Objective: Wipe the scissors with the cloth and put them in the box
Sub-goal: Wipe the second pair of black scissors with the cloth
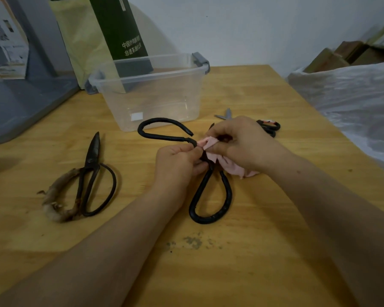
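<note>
A: Which step is this?
B: Wiping. The left hand pinches the open scissors near the pivot, just over the counter. The right hand has its fingers pinching the cloth against them.
A: Next?
B: Probably finish wiping, then close them to fit the box behind.

Both forearms stretched forward; the left hand gripped the scissors, the right hand pinched the cloth.
</note>
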A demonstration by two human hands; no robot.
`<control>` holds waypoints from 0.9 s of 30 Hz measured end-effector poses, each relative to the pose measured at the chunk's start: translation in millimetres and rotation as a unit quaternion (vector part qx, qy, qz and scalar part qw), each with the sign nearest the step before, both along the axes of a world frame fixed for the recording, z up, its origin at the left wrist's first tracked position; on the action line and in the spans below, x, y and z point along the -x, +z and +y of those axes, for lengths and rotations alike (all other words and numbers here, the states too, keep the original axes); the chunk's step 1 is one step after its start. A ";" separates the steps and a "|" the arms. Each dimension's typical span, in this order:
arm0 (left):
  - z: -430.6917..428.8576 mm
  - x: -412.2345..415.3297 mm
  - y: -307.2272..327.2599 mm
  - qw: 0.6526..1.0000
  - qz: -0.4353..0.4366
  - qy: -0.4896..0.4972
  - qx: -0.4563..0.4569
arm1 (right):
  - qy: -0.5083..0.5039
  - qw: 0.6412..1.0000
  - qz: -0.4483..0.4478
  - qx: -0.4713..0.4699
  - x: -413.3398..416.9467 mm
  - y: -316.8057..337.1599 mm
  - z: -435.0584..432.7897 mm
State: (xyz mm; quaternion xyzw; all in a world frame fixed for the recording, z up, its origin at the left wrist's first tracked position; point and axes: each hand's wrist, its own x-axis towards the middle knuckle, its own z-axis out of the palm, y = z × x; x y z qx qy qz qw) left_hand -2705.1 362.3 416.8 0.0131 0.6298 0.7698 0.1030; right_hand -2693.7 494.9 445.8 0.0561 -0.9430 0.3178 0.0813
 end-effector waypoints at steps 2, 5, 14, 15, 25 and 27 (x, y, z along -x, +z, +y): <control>0.2 -0.4 0.8 1.000 -0.006 -0.003 0.001 | 0.015 1.000 -0.018 0.014 -1.6 2.5 4.8; 0.6 -0.1 1.3 1.000 -0.014 0.006 -0.002 | 0.046 0.998 -0.050 0.014 -6.4 6.2 9.0; 0.3 -0.4 0.2 1.000 0.004 0.002 -0.005 | -0.022 0.997 0.020 0.073 -10.7 7.7 4.6; 0.3 -0.4 0.4 1.000 0.006 0.003 -0.003 | -0.011 0.999 0.006 0.048 -10.3 5.4 1.7; 3.2 -0.9 0.7 1.000 -0.001 0.017 -0.001 | -0.080 0.995 0.057 -0.014 -6.9 3.9 12.9; 2.9 -1.9 1.4 1.000 0.003 0.015 0.002 | -0.066 0.995 0.072 -0.001 -5.6 -0.5 8.0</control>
